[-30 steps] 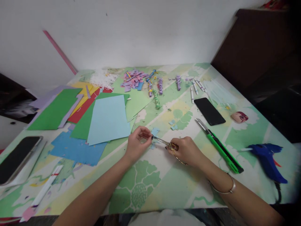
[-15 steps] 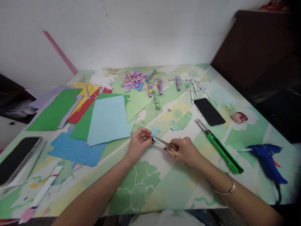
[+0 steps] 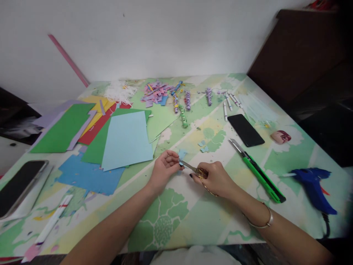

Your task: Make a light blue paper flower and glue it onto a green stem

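Pale wall rises behind a table covered with a green, white and yellow floral pattern, with coloured paper on the left and a green box cutter and a blue glue gun on the right. At the near middle, the right hand is curled firmly around the handles of small metal scissors, whose blades point left; whether the blades are parted is too small to make out. The scissors look light, stiff and smooth, and the handle loops seem the sound place to hold them, well clear of the narrow tips. They lie within the right hand's grasp at the handle end, their blades reaching across to the left hand. That hand has its fingers bent and its thumb near the fingertips, right at the scissor tips; whether it pinches a bit of paper there cannot be made out. Just beyond those fingertips lies a light blue scrap, likely thin, bendable and easily creased, so best taken by an edge. Farther right are small blue cut pieces, apart from both hands.
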Available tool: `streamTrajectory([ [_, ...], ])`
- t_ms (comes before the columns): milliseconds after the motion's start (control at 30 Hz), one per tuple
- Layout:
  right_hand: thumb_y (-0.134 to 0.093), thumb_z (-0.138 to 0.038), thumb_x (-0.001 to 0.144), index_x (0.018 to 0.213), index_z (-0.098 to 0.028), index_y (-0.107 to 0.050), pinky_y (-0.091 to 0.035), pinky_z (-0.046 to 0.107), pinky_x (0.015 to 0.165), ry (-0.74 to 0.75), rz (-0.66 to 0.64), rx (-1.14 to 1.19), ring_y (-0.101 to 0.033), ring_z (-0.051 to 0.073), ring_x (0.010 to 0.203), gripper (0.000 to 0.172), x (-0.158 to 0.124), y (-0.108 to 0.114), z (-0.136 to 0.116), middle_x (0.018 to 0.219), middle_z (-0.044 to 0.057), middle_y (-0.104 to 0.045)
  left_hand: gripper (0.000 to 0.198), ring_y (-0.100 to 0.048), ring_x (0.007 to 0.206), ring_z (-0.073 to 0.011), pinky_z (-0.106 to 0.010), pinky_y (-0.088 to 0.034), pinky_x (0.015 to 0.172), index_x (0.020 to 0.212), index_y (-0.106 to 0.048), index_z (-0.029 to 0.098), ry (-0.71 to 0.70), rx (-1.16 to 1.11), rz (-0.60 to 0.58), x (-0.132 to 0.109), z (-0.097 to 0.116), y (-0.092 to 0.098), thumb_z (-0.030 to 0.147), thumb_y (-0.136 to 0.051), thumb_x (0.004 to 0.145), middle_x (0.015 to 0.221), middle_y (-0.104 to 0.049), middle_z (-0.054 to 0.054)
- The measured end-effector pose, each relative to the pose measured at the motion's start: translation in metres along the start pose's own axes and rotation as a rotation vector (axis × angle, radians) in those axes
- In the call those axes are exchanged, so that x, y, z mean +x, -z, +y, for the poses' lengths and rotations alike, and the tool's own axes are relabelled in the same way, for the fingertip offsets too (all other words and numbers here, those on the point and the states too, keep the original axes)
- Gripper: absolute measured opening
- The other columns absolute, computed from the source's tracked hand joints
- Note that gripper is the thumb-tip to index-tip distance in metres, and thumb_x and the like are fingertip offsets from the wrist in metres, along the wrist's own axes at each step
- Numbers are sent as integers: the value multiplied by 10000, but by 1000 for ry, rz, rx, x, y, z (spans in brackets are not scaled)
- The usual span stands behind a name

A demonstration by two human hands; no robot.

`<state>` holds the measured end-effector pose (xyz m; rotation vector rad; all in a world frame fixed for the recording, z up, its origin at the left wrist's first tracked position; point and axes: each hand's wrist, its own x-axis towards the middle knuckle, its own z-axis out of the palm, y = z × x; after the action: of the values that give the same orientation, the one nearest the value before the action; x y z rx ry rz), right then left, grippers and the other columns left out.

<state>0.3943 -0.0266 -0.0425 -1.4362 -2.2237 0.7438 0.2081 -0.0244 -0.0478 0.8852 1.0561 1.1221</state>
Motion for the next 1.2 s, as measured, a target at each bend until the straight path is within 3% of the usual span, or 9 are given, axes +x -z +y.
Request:
streamTrajectory([
  [600, -544, -277, 741, 538, -170, -498, -285, 194, 473, 12, 71, -19, -377, 77, 434, 234, -1, -7, 0, 457, -27, -468, 258, -598, 657, -98, -238, -488, 697, 836, -499, 177, -13, -17, -13, 0, -4, 2, 123, -681, 661, 704, -602, 27],
  [1200, -556, -266, 728, 536, -166, -475, -280, 190, 479, 15, 94, -15, -382, 71, 435, 231, -3, -8, 3, 457, -34, -461, 238, -616, 673, -112, -240, -493, 692, 835, -485, 170, -49, 63, 24, -2, 7, -3, 168, -671, 687, 705, -610, 20],
])
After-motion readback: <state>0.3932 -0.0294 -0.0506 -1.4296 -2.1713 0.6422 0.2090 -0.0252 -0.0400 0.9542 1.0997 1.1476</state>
